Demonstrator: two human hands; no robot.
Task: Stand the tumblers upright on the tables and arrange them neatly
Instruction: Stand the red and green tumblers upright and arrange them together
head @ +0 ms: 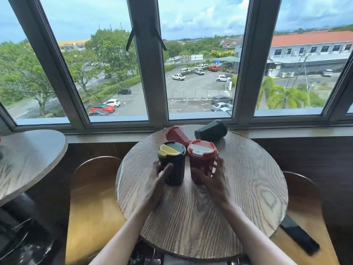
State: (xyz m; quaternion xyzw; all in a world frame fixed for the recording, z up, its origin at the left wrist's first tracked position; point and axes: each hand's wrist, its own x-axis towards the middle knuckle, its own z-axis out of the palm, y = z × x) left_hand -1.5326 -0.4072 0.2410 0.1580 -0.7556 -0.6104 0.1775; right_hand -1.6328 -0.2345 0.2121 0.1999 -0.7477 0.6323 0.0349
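Forearms are seen reaching in from the near edge over a round table [219,217] of strongly grained wood. The left hand [158,180] is wrapped around a dark tumbler [172,165] with a yellow flip lid, and the right hand [212,175] is closed around a red tumbler [202,161] with a white lid; both tumblers are standing upright, just beside each other near the table's middle. Roughly half the work at this table appears done. Farther back, a second red tumbler [176,134] and a second dark tumbler [211,131] are lying on their sides near the window sill and are left to be stood up and lined with the front pair. All four are smooth, tapered cylinders, seemingly matte plastic or coated metal. A second wooden table [28,159] is seen at the far left; any tumblers on it cannot be made out.
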